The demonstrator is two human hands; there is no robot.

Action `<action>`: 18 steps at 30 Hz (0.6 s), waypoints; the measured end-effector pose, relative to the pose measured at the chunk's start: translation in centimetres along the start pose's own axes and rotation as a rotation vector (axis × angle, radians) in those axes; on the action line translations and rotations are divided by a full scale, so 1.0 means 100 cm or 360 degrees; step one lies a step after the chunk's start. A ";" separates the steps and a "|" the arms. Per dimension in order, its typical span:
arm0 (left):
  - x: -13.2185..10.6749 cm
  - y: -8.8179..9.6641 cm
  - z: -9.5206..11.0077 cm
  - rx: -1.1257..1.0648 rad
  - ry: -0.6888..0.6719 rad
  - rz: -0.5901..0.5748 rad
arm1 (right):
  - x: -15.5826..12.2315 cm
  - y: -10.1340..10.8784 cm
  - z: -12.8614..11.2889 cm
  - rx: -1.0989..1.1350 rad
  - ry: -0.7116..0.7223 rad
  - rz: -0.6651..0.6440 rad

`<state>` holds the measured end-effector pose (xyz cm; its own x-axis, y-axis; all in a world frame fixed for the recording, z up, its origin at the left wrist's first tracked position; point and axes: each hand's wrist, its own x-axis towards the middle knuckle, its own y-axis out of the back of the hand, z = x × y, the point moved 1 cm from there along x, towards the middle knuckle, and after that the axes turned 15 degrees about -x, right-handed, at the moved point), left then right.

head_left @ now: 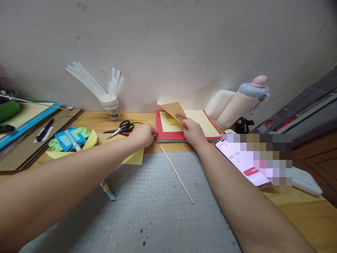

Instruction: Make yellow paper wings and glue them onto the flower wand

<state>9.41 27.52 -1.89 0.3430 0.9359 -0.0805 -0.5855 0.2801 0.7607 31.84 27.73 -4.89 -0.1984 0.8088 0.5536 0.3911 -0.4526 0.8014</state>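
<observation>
My right hand (194,132) pinches a pale orange sheet of paper (172,107), lifted and tilted above a stack of coloured paper. In that stack, a cream sheet (200,123) lies over red paper (171,136), with small yellow and orange pieces under the lifted sheet. My left hand (143,135) is closed, its fingertips at the left edge of the red paper. Beside it are black-handled scissors (119,129) and a yellow sheet (135,157), partly covered by my forearm. A thin wooden stick (177,175) lies on the grey cutting mat (163,218).
A paper cup (110,107) of white strips stands by the wall. At left lie a blue, green and yellow paper craft (72,138) and cardboard (31,140) with a black cutter (45,130). A phone (242,163) and a bottle (237,105) are at right.
</observation>
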 end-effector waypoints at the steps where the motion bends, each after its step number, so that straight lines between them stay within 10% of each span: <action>1: -0.003 0.000 0.000 0.0024 -0.0049 0.0001 | 0.000 0.000 0.000 0.0001 -0.0005 -0.0005; 18: 0.000 -0.005 0.001 -0.0401 -0.0020 0.0153 | -0.002 0.008 -0.011 0.0015 0.0108 -0.0299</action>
<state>9.80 27.35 -2.23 0.2854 0.9584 -0.0065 -0.7795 0.2360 0.5802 31.19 26.74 -4.09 -0.3288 0.8513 0.4088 0.3498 -0.2923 0.8901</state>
